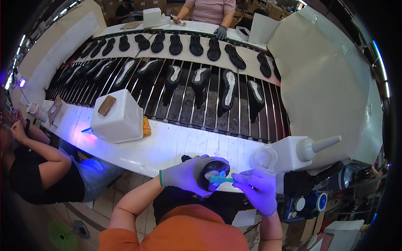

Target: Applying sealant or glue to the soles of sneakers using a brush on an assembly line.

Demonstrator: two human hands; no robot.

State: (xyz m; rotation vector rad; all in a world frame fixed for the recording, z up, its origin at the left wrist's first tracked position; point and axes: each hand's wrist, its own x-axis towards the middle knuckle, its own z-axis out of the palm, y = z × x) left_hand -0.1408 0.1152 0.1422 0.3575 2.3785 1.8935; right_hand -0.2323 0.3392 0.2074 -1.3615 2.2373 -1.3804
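Just over the near edge of the white bench (180, 142), my left hand (184, 175), in a thin pale glove, is wrapped round a black shoe (204, 178). The shoe's underside is turned up and toward my right hand. A teal-handled brush (224, 179) is pinched in the gloved fingers of my right hand (260, 190). Its bristles touch the shoe's underside, where a pale patch shows. Violet light falls on both gloves. Beside my right hand, a white squeeze bottle (289, 154) with a long nozzle lies on the bench.
Past the bench, a roller conveyor (182, 113) carries several black shoes with white-coated bottoms. Black soles (213, 50) line the strip behind. A white container (119, 117) with a brown block (107, 106) stands left. One person (211, 10) works opposite, another (46, 163) at left.
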